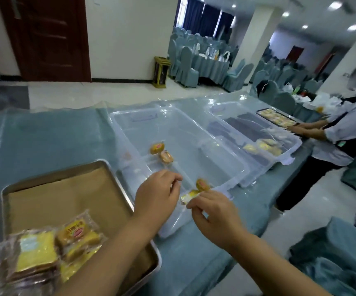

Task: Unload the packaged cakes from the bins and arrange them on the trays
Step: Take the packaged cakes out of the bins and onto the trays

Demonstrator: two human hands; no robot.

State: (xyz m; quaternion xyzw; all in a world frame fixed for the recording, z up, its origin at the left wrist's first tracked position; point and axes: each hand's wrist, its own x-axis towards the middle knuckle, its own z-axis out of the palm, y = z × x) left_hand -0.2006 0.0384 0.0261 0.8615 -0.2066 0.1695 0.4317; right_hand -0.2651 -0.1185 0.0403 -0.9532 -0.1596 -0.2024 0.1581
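Far on your left stands a dark red-brown wooden door (44, 37), with a small gold-framed floor stand (161, 72) by the white wall (126, 39) to its right. Further right you have pale blue fabric-covered banquet chairs (186, 65) below dark blue curtains (205, 18), and a person in a pale shirt (343, 133) at the right.

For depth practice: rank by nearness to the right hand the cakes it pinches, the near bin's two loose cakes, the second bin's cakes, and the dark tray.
1. Held by the right hand: pinched cakes.
2. Middle of the near bin: loose cakes.
3. Farther right: second bin's cakes.
4. Far end: dark tray.
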